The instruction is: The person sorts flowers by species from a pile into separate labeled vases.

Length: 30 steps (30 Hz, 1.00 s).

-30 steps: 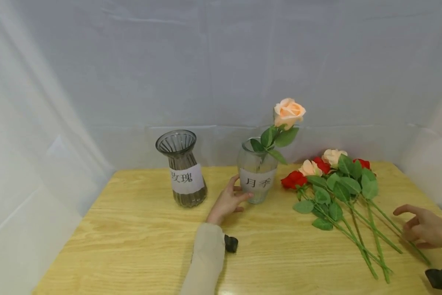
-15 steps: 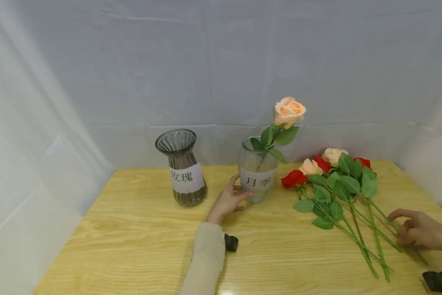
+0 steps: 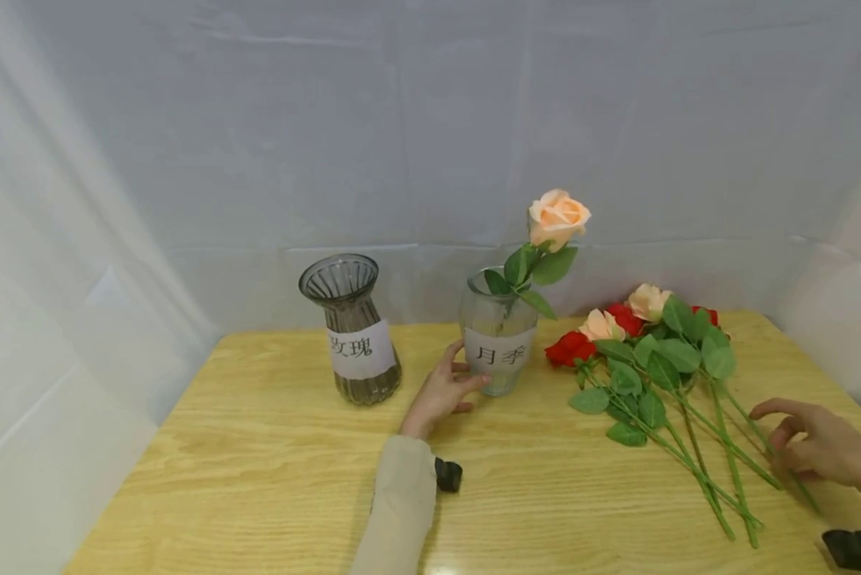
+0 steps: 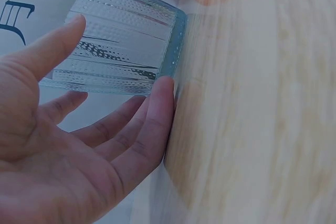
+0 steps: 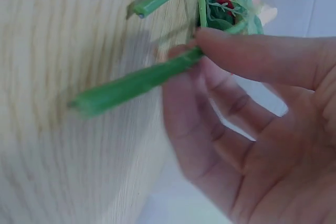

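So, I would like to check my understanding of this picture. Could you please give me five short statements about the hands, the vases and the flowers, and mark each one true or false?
1. The left hand holds the clear vase low down. True.
2. Three roses stand in the clear vase. False: one peach rose stands in it.
3. The right hand pinches a green stem. True.
4. No flower shows in the dark vase. True.
5. The loose flowers lie between the two vases. False: the bunch of red and pale flowers lies right of the clear vase.
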Each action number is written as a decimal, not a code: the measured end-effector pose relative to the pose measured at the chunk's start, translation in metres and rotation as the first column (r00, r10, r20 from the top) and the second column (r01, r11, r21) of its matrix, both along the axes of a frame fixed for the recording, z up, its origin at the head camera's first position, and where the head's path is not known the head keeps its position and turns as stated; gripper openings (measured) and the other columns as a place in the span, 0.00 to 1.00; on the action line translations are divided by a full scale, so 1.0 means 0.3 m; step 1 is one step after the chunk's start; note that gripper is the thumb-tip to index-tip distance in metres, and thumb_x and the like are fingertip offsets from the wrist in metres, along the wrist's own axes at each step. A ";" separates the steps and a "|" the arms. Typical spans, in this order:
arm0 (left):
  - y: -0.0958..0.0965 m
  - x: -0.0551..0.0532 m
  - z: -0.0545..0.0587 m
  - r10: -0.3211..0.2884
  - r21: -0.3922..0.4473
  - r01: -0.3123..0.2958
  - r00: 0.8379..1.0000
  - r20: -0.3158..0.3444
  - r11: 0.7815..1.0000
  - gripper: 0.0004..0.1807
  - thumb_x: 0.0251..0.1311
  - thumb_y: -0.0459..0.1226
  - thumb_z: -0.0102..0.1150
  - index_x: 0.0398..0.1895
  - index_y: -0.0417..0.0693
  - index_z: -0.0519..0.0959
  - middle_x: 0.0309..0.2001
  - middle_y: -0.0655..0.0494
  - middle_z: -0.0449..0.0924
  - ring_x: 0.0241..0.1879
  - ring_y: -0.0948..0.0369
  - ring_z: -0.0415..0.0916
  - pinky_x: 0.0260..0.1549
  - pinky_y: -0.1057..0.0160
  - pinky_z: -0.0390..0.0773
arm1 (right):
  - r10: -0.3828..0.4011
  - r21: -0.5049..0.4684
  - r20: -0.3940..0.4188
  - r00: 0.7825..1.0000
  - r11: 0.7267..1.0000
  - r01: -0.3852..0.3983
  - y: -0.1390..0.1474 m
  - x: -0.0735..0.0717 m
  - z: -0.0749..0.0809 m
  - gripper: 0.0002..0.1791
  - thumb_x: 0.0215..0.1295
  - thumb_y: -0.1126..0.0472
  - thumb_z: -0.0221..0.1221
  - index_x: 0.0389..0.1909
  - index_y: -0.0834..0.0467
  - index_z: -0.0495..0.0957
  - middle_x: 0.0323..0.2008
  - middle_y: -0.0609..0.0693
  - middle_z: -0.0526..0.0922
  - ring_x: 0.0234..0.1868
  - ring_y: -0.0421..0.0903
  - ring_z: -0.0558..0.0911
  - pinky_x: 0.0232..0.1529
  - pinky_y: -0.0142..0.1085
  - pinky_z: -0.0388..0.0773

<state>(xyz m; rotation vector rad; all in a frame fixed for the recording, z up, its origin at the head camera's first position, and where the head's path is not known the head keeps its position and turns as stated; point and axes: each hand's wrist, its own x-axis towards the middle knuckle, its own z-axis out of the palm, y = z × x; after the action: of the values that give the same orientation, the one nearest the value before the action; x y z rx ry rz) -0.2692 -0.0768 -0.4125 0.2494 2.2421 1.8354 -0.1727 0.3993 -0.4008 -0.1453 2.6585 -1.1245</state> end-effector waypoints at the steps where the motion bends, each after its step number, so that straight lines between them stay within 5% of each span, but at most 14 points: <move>1: -0.001 0.000 0.000 0.000 0.000 0.000 1.000 -0.002 1.000 0.43 0.67 0.39 0.65 0.80 0.50 0.53 0.66 0.34 0.68 0.59 0.41 0.75 0.43 0.48 0.86 | -0.016 0.031 -0.021 1.000 0.999 0.017 -0.004 0.000 0.002 0.27 0.59 0.80 0.52 0.59 0.83 0.59 0.30 0.53 0.73 0.16 0.38 0.63 0.17 0.32 0.65; 9: -0.001 -0.004 -0.006 0.000 0.003 0.000 1.000 -0.002 1.000 0.43 0.68 0.39 0.65 0.81 0.50 0.53 0.66 0.34 0.68 0.59 0.40 0.75 0.44 0.47 0.85 | -0.092 0.119 -0.082 0.992 0.988 0.101 -0.039 0.003 0.022 0.32 0.56 0.78 0.56 0.63 0.80 0.61 0.35 0.57 0.75 0.23 0.45 0.74 0.20 0.36 0.75; 24: -0.001 0.001 -0.001 -0.002 0.011 0.002 1.000 0.005 1.000 0.43 0.68 0.39 0.65 0.81 0.50 0.53 0.66 0.34 0.68 0.60 0.41 0.75 0.45 0.47 0.85 | -0.156 -0.034 -0.027 0.987 0.987 0.155 -0.035 0.006 0.020 0.43 0.55 0.81 0.55 0.71 0.76 0.47 0.39 0.60 0.75 0.28 0.48 0.81 0.26 0.40 0.82; 30: 0.000 0.004 0.001 -0.004 0.016 0.004 1.000 0.003 1.000 0.43 0.68 0.39 0.65 0.81 0.50 0.53 0.67 0.34 0.67 0.60 0.40 0.74 0.45 0.46 0.85 | -0.180 -0.138 -0.046 0.983 0.975 0.172 -0.011 0.003 0.007 0.44 0.58 0.82 0.55 0.75 0.59 0.53 0.40 0.60 0.75 0.31 0.48 0.84 0.32 0.43 0.86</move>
<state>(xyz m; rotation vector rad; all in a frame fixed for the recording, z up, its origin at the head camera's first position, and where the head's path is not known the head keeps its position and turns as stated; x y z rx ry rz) -0.2681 -0.0767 -0.4120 0.2534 2.2247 1.8511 -0.1716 0.3960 -0.3987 0.0352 2.6896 -1.3735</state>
